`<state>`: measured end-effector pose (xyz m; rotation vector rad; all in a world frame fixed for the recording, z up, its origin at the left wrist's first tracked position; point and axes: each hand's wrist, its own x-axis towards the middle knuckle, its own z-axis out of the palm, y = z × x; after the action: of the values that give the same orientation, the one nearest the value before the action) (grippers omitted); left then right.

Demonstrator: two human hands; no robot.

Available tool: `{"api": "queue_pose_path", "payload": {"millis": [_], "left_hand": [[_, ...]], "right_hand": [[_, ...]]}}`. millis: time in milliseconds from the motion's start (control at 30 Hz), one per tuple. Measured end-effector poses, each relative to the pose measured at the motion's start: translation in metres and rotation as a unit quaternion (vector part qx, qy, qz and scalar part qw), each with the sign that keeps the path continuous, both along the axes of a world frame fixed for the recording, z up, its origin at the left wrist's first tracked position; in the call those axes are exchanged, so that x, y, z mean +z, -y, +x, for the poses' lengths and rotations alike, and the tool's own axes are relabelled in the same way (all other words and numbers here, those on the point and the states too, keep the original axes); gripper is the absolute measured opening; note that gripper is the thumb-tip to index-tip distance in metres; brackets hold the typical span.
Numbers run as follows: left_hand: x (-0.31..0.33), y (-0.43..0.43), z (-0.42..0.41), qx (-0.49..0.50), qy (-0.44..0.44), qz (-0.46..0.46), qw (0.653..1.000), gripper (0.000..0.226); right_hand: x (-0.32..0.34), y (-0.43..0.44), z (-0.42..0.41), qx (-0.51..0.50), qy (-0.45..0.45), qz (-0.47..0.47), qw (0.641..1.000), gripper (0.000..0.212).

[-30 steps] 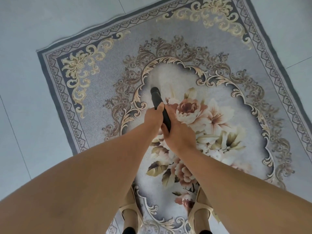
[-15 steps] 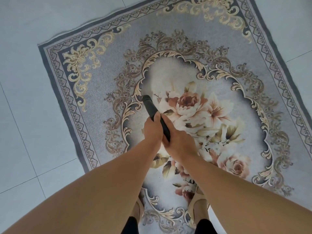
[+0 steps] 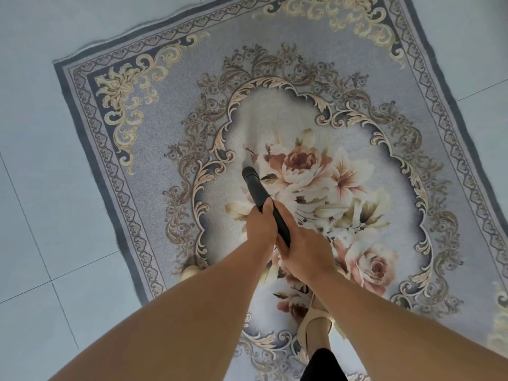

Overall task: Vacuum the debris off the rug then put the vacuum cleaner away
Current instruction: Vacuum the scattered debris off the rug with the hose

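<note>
Both hands wrap tight round the black vacuum (image 3: 257, 189). The left hand (image 3: 259, 225) is in front and the right hand (image 3: 305, 255) sits just behind it. The vacuum sticks out ahead of the hands, down toward the rug (image 3: 176, 127). Its tip has slid back a bit, from the pale patch to beside the big rose. So the sweeping goes on. Tiny dark bits lie just past the tip. I cannot tell if they are dirt or print.

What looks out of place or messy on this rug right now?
Small dark twig-like bits lie on the pale centre of the rug, just beyond the vacuum tube; they could be debris or print. The rug's far edge ripples slightly.
</note>
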<state>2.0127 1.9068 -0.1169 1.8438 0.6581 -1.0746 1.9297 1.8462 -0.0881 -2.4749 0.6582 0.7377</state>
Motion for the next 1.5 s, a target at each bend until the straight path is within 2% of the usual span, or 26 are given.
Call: {"api": "queue_pose_path", "payload": {"millis": [233, 367, 533, 833, 933, 1033, 1100, 1167, 1233, 1300, 1500], "left_hand": [[0.006, -0.008, 0.023, 0.02, 0.053, -0.004, 0.998, 0.039], [0.004, -0.033, 0.056, 0.068, 0.083, 0.032, 0.994, 0.037], [-0.003, -0.048, 0.077, 0.115, 0.073, 0.057, 0.989, 0.035], [-0.005, 0.004, 0.03, 0.113, -0.039, 0.037, 0.992, 0.039], [-0.012, 0.011, -0.005, 0.175, -0.111, 0.003, 0.978, 0.038], [-0.013, 0.01, -0.034, 0.264, -0.17, -0.017, 0.949, 0.036], [-0.012, 0.006, -0.045, 0.302, -0.183, 0.0, 0.936, 0.027], [-0.012, 0.0, -0.052, 0.3, -0.202, 0.029, 0.932, 0.013], [-0.021, -0.011, -0.06, 0.312, -0.22, 0.045, 0.923, 0.018], [-0.032, -0.023, -0.066, 0.331, -0.234, 0.051, 0.913, 0.012], [-0.05, -0.057, -0.066, 0.309, -0.245, 0.015, 0.919, 0.015]], "right_hand": [[0.0, 0.0, 0.03, -0.006, 0.041, 0.046, 0.998, 0.066], [-0.008, -0.017, 0.07, 0.045, 0.063, 0.068, 0.995, 0.064], [-0.019, -0.036, 0.096, 0.082, 0.038, 0.064, 0.994, 0.066], [-0.006, 0.015, 0.037, 0.091, 0.026, 0.016, 0.995, 0.064], [-0.005, 0.03, 0.008, 0.149, -0.01, -0.012, 0.989, 0.067], [-0.01, 0.034, -0.012, 0.231, -0.029, -0.044, 0.972, 0.079], [-0.013, 0.028, -0.021, 0.286, -0.031, -0.074, 0.955, 0.087], [-0.015, 0.016, -0.027, 0.329, -0.034, -0.095, 0.939, 0.09], [-0.019, 0.002, -0.031, 0.357, -0.054, -0.094, 0.928, 0.091], [-0.024, -0.011, -0.036, 0.356, -0.064, -0.093, 0.928, 0.091], [-0.036, -0.045, -0.046, 0.335, -0.07, -0.11, 0.933, 0.096]]}}
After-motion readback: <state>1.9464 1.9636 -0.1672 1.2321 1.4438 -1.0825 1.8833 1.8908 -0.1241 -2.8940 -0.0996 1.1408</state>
